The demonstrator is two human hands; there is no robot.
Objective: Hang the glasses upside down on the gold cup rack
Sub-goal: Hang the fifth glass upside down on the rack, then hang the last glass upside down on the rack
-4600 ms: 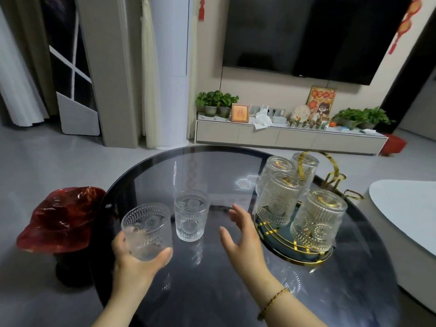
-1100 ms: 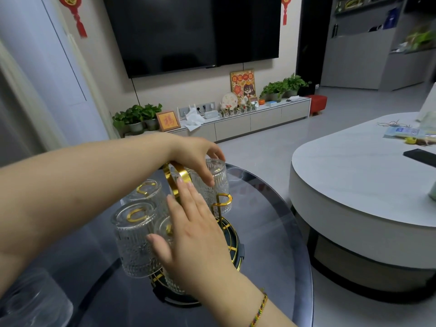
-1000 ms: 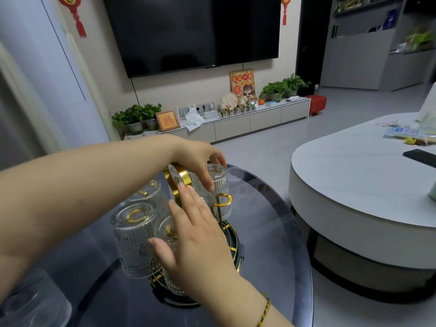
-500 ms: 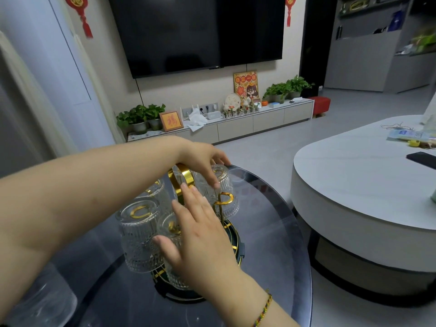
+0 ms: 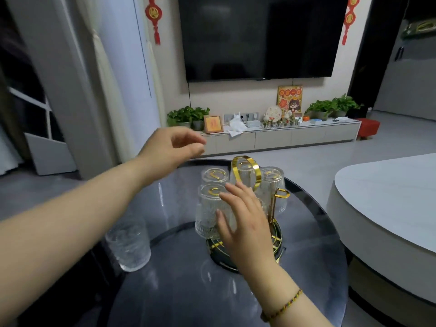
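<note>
Hanging upside down on the gold cup rack (image 5: 246, 169), four ribbed glasses (image 5: 213, 208) cluster toward the far side of the round dark tabletop (image 5: 179, 293). The right hand (image 5: 244, 223) is spread open with fingers apart, right in front of the nearest hung glass and the rack's base; whether it touches them cannot be told. The left hand (image 5: 175, 147) hovers above and to the left of the rack, fingers loosely curled, holding nothing. One more glass (image 5: 128, 245) stands upright on the tabletop, well to the left of the rack and under the left forearm.
</note>
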